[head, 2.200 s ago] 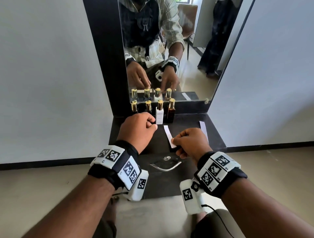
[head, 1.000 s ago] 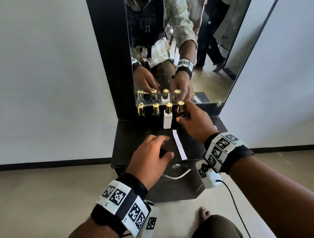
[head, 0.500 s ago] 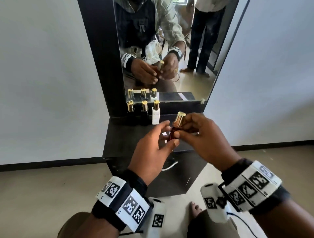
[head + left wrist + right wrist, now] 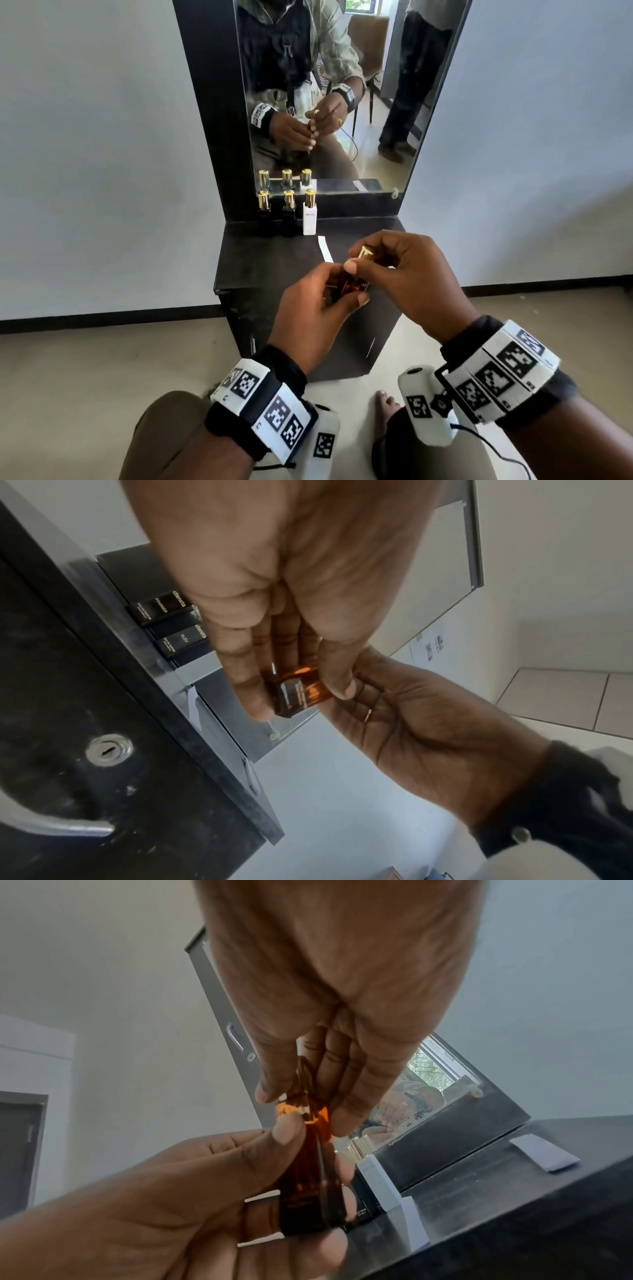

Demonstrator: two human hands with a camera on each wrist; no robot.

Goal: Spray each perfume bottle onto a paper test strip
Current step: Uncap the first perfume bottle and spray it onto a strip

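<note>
A small brown glass perfume bottle [image 4: 349,286] is held in the middle of the head view, above the front edge of the black cabinet top [image 4: 274,263]. Its body is gripped by the curled fingers and thumb of the left hand [image 4: 313,315]. Its shiny gold cap [image 4: 364,255] is pinched by the right hand [image 4: 407,284], just above the left. A white paper strip [image 4: 324,248] lies flat behind the hands. Three gold-capped bottles [image 4: 289,214] stand by the mirror [image 4: 342,102].
</note>
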